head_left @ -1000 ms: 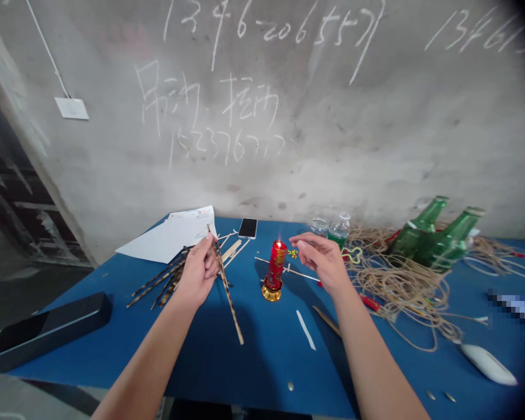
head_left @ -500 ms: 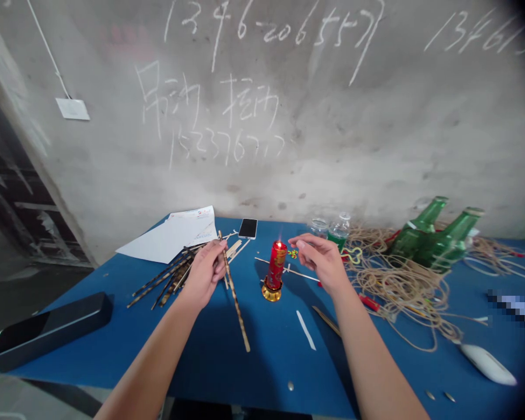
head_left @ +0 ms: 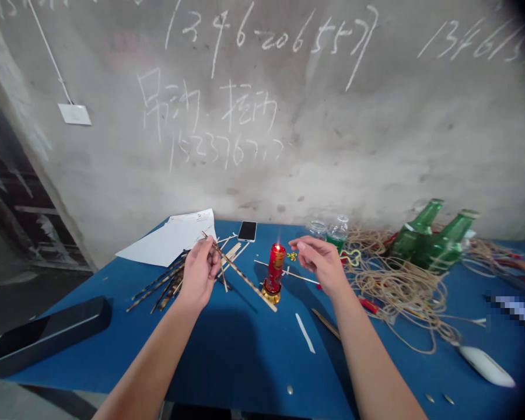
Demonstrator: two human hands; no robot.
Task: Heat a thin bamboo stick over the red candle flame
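Note:
My left hand (head_left: 198, 269) is closed around a thin bamboo stick (head_left: 244, 274) with dark scorched bands. The stick slants down to the right, its lower end in front of the candle's base. A lit red candle (head_left: 276, 265) stands upright on a gold base (head_left: 271, 296) between my hands. To its right hovers my right hand (head_left: 321, 259), fingers loosely bent and apart, with nothing visible in them. Under and beside my left hand lies a pile of similar scorched sticks (head_left: 157, 286); my wrist hides part of it.
Tangled tan cord (head_left: 398, 291) and green bottles (head_left: 446, 242) fill the right side. A phone (head_left: 247, 231), white paper (head_left: 157, 242) and glass jar (head_left: 318, 228) are at the back. A black box (head_left: 48, 332) sits front left. Another person's hand (head_left: 522, 267) shows at the right edge.
My left hand has turned the stick, swinging its lower end right and up toward the candle's base. My right hand has hardly moved. Another person's hand has appeared at the right edge.

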